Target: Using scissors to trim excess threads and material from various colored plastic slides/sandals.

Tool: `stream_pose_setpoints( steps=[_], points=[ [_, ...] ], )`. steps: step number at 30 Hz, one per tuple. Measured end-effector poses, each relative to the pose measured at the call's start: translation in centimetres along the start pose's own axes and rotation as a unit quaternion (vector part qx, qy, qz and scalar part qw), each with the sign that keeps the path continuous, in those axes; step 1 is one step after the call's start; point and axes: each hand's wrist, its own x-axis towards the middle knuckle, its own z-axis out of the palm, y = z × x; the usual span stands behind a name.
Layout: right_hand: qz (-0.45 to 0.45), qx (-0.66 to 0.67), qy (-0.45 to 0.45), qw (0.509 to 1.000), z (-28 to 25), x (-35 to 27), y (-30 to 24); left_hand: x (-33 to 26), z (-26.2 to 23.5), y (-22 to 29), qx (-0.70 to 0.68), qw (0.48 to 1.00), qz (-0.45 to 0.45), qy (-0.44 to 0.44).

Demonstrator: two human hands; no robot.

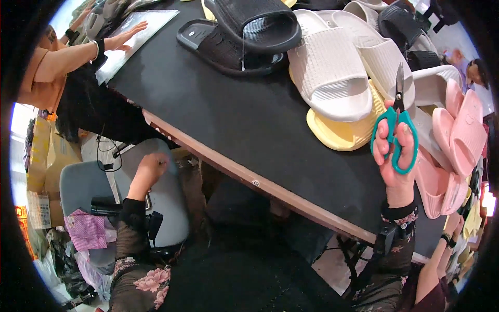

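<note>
My right hand point(393, 166) is closed around a pair of scissors point(414, 151) with teal handles, its fingers through the loops. The dark blades point away from me, nearly together, beside a white slide sandal point(377, 49). Off the table's near edge, over a grey chair point(174, 210), hangs my left hand point(149, 169). Its fingers are curled in, and whatever they may hold is hidden. Nearest the scissors on the left is a yellow slide point(338, 134), partly under another white slide point(332, 67). Pink slides point(462, 135) lie to the right of my right hand.
Black slides point(257, 26) lie at the far middle of the dark tabletop point(223, 109). At the far left, a co-worker's hand point(125, 39) rests over a clear plastic sheet point(156, 26). Another person's arm point(436, 257) shows at lower right. A checked pink cloth point(86, 229) lies by the chair.
</note>
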Motion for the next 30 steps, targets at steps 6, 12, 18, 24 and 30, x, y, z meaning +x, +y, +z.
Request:
stream_pose_setpoints(
  steps=[6, 12, 18, 24, 30],
  points=[
    [0.017, 0.019, 0.027, 0.999, 0.1, 0.1, 0.5, -1.0, 1.3, -0.5, 0.091, 0.982, 0.123, 0.114],
    [0.01, 0.052, 0.012, 0.999, -0.2, 0.2, -0.6, -3.0, -4.5, 7.6, 0.01, 0.979, 0.146, 0.145],
    [0.016, 0.078, 0.01, 0.997, -0.4, 0.1, -0.6, -5.7, -8.4, 16.4, -0.049, 0.94, 0.266, 0.208],
    [-0.011, 0.087, 0.037, 0.995, -0.8, 0.2, -0.6, -6.0, -8.9, 23.7, -0.094, 0.925, 0.345, 0.125],
    [-0.031, 0.094, 0.059, 0.993, -1.0, 0.4, -0.6, -2.8, -8.3, 28.9, -0.055, 0.901, 0.424, 0.068]
  ],
)
